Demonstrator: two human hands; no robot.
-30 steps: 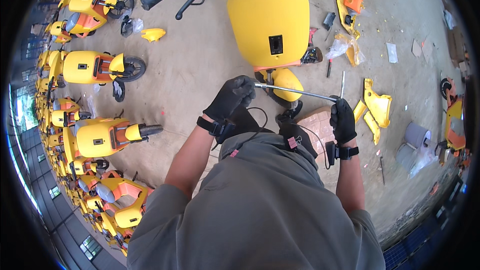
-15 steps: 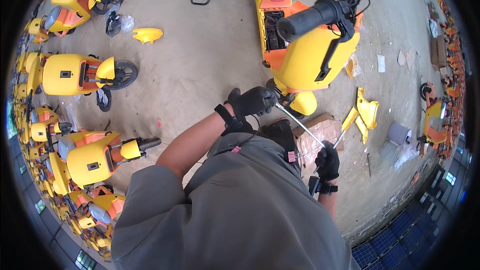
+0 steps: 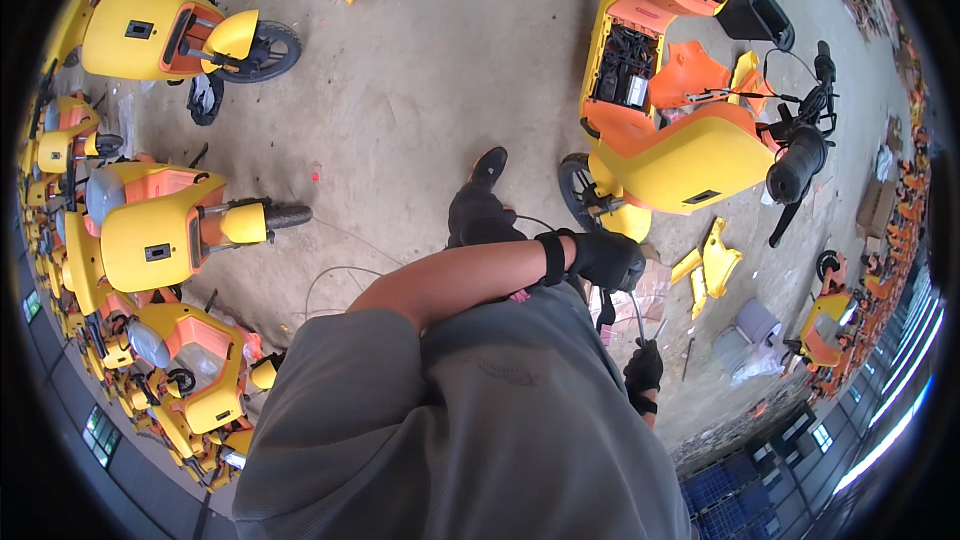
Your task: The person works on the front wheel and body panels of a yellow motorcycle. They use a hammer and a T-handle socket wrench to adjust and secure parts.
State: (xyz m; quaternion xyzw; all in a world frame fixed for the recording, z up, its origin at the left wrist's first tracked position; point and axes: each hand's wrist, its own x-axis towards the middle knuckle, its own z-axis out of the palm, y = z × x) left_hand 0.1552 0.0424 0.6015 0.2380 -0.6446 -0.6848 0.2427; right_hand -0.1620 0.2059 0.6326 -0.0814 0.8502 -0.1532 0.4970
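Note:
My left hand (image 3: 608,260), in a black glove, reaches across my body to the right. Its fingers are closed around the upper end of a thin silvery metal rod (image 3: 640,318). Lower on the right, my right hand (image 3: 643,370), gloved in black too, is closed where the rod's lower part comes in. A second short metal length sticks up beside that fist; whether it belongs to the same rod I cannot tell. Just beyond my left hand stands a partly stripped yellow and orange scooter (image 3: 670,165), its front wheel (image 3: 577,190) turned towards me.
Yellow panel pieces (image 3: 715,260) and cardboard (image 3: 655,280) lie on the floor right of my hands. Farther right are a grey bucket (image 3: 757,320) and clear plastic. Rows of yellow scooters (image 3: 150,240) line the left. A thin cable (image 3: 325,275) loops across the floor.
My body and view have turned, so the scooter appears farther right with its handlebar swung away. My left hand has moved right and down, nearer my right hand, still gripping the rod.

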